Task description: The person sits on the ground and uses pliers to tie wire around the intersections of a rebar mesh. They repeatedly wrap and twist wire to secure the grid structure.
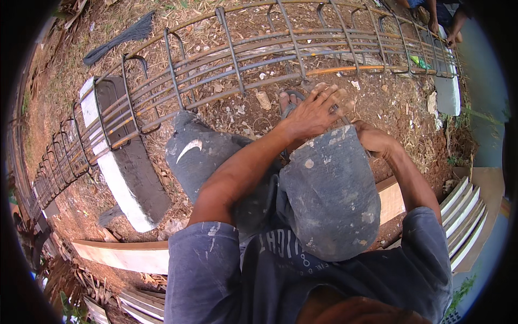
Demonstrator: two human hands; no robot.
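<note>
My left hand (315,112) reaches over the front of my raised right knee (329,189), its fingers smeared by motion. Close beside it, my right hand (373,139) is closed at the knee's right side. A thin dark piece shows between the two hands and another bit below the right one; what the right hand grips cannot be made out. Just beyond the hands runs a long rebar cage (243,65) of rusty bars with square stirrups, curving across the view. A sandaled foot (291,99) shows under the left forearm.
A white-edged concrete block (123,156) stands under the cage at left, another block (448,94) at far right. A bundle of dark tie wire (121,38) lies on the ground. Another person's hands (452,36) are at the cage's far right end. Planks (127,256) and stacked strips (461,216) lie nearer.
</note>
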